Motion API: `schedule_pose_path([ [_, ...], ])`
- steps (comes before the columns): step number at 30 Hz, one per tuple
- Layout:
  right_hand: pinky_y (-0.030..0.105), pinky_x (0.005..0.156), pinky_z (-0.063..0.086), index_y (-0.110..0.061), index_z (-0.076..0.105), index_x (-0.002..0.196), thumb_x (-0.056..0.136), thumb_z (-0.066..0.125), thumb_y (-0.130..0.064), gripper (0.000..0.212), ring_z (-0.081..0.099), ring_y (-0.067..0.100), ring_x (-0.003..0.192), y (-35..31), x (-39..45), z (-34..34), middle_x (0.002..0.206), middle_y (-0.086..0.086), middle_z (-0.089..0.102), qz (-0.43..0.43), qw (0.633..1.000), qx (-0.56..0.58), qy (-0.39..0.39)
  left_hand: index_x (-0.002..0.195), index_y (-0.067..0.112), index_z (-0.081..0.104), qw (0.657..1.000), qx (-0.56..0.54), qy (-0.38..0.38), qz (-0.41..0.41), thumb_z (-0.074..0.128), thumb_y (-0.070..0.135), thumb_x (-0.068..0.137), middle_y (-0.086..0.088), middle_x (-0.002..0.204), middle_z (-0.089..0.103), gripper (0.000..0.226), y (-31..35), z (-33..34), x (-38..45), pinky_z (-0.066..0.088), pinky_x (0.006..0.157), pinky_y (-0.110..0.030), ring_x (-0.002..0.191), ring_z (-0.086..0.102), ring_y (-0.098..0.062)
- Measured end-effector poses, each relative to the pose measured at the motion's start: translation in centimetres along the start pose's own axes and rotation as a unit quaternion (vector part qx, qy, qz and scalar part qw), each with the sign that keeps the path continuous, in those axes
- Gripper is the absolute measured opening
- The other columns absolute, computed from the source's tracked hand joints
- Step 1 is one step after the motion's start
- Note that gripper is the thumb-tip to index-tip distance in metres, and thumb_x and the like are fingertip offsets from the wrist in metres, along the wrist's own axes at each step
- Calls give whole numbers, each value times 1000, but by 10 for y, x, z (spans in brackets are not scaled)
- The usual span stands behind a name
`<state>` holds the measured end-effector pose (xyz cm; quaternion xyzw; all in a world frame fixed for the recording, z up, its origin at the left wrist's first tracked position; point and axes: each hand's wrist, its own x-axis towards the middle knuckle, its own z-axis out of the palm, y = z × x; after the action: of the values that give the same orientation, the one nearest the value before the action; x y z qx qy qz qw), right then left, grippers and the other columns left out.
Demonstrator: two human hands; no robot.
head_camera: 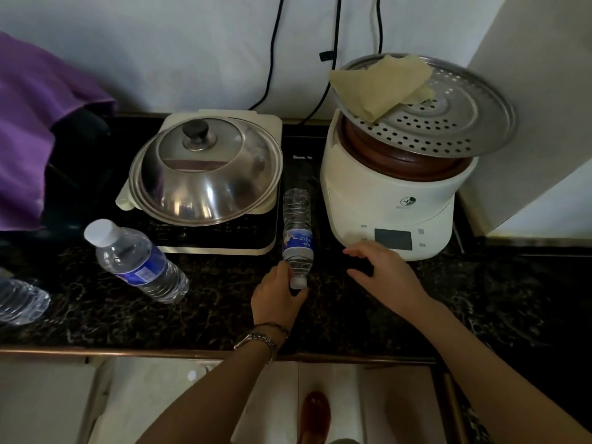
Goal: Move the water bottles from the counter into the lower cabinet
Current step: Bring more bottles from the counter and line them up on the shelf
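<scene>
The middle bottle (297,233) is lying on its side on the dark surface (352,315), in the gap between the induction cooker (224,241) and the white rice cooker (390,200). Its long axis is running from the wall toward the person, with the cap end pointing at the person and the base pointing back at the wall. The left hand (277,301) is sitting right at that cap end, its fingers curling around the neck, so it looks to be grasping the bottle there. The right hand (381,270) is hovering released, fingers spread, just right of the bottle and in front of the rice cooker, touching nothing I can make out. So the left hand is the nearer one, and I judge the bottle should come straight back along its own axis. Left of the induction cooker another bottle (137,261) is lying slantwise, cap toward the wall, and a third (20,301) is showing partly at the edge.
</scene>
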<state>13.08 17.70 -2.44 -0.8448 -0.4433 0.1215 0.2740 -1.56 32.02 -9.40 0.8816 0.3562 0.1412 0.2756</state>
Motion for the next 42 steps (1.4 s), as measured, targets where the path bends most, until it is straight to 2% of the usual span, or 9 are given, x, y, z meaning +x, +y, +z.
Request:
schedule_pose_path([
  [11, 36, 89, 51, -25, 58, 121, 84, 69, -19, 39, 56, 9, 104, -27, -2, 17, 114, -6, 61, 8, 1000, 9, -7, 93, 14, 52, 997, 18, -5, 79, 69, 32, 71, 0, 87, 55, 33, -16, -47, -17, 37, 56, -25, 78, 52, -17],
  [15, 36, 92, 50, -24, 56, 124, 80, 72, -15, 48, 53, 10, 110, -46, 1, 34, 118, -4, 58, -3, 1000, 17, -2, 92, 17, 52, 994, 6, 2, 113, 69, 35, 68, 3, 88, 55, 35, -19, -75, -23, 40, 55, -26, 78, 52, -15],
  [21, 39, 94, 48, -24, 48, 130, 74, 78, -18, 64, 45, 15, 119, -79, 3, 59, 128, -1, 50, -15, 999, 32, 1, 92, 22, 52, 985, -2, 42, 170, 56, 46, 66, 6, 81, 56, 35, -24, -113, -31, 41, 52, -24, 69, 51, -11],
  [26, 30, 95, 45, -33, 48, 124, 69, 82, -31, 65, 46, 8, 116, -99, 4, 70, 126, -9, 50, -23, 995, 92, 35, 93, 22, 55, 979, -30, 65, 192, 57, 44, 69, 7, 84, 59, 34, -21, -139, -34, 51, 56, -31, 74, 54, -11],
  [30, 26, 90, 48, -33, 49, 120, 69, 82, -31, 61, 54, 5, 107, -114, 2, 73, 117, -11, 57, -12, 991, 134, 24, 95, 21, 56, 974, -41, 81, 208, 56, 45, 72, 8, 85, 59, 33, -23, -161, -32, 49, 56, -25, 73, 52, -7],
  [35, 5, 80, 41, -30, 45, 124, 71, 81, -32, 64, 53, -11, 100, -135, 1, 84, 114, -20, 56, 31, 977, 211, -10, 100, 23, 56, 971, -28, 94, 217, 55, 49, 74, 8, 89, 60, 36, -23, -184, -22, 48, 58, -22, 81, 54, -6],
  [37, 9, 84, 43, -28, 45, 126, 73, 80, -31, 63, 52, -10, 102, -144, 4, 91, 115, -19, 56, 45, 967, 249, -24, 101, 24, 56, 973, -30, 98, 208, 56, 46, 76, 9, 92, 61, 34, -22, -191, -17, 50, 61, -24, 85, 55, -6],
  [40, 21, 90, 45, -25, 44, 131, 77, 77, -29, 63, 53, 4, 110, -152, 9, 100, 122, -11, 56, 61, 960, 272, -23, 104, 23, 57, 976, -30, 102, 191, 64, 38, 80, 9, 92, 63, 29, -26, -198, -11, 47, 62, -21, 86, 55, -6],
  [42, 21, 89, 46, -24, 45, 130, 77, 77, -27, 62, 53, 6, 110, -155, 11, 104, 122, -8, 57, 67, 956, 285, -13, 106, 23, 57, 978, -25, 98, 185, 64, 38, 81, 8, 93, 63, 30, -29, -201, -7, 43, 61, -16, 85, 55, -7],
])
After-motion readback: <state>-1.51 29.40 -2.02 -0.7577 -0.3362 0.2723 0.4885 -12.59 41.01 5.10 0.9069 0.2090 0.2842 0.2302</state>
